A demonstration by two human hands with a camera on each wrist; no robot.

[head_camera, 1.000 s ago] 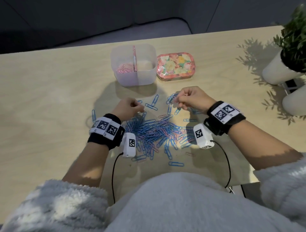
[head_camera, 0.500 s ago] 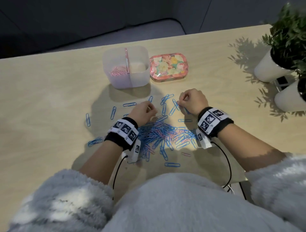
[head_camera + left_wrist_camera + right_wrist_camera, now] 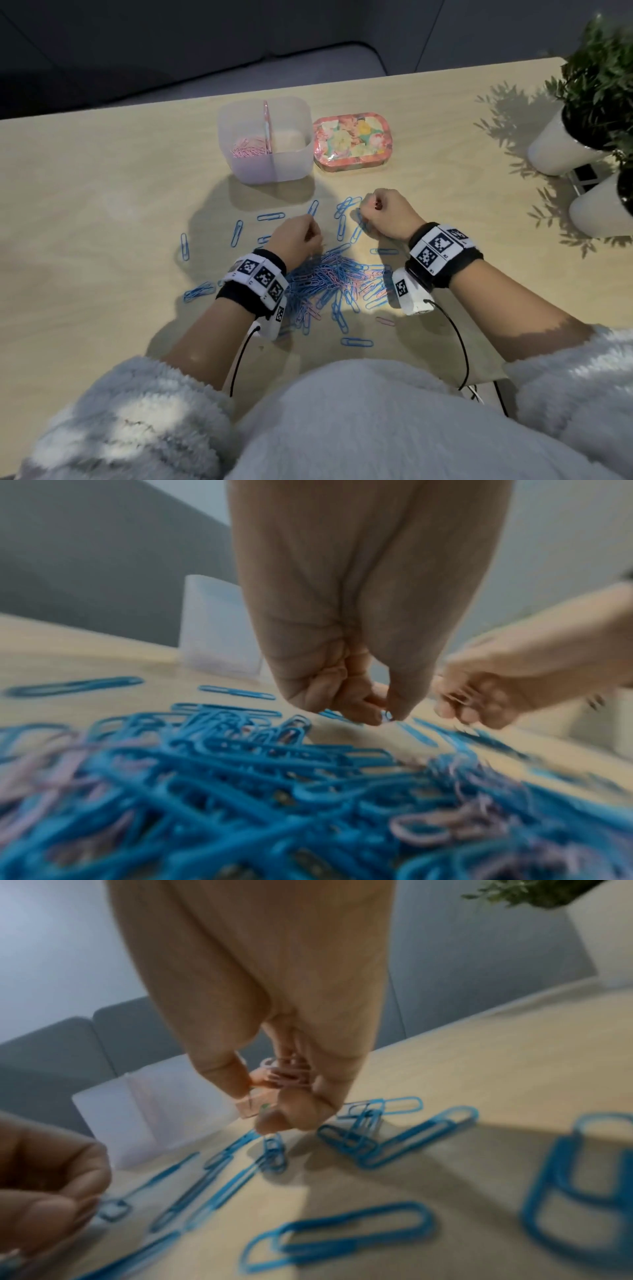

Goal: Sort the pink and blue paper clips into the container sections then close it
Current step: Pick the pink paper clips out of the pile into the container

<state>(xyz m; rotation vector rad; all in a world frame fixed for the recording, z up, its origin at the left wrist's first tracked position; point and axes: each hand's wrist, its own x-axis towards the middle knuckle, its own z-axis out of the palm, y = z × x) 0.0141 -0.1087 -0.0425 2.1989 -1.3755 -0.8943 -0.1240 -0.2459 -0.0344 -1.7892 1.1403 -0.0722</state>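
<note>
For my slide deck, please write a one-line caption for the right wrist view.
Right hand holds a bunch of pink paper clips above scattered blue paper clips on the table.

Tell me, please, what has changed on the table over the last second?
The left hand moved forward over the heap and now pinches a blue clip. The right hand stayed put, holding pink clips. Container and floral lid are unchanged.
</note>
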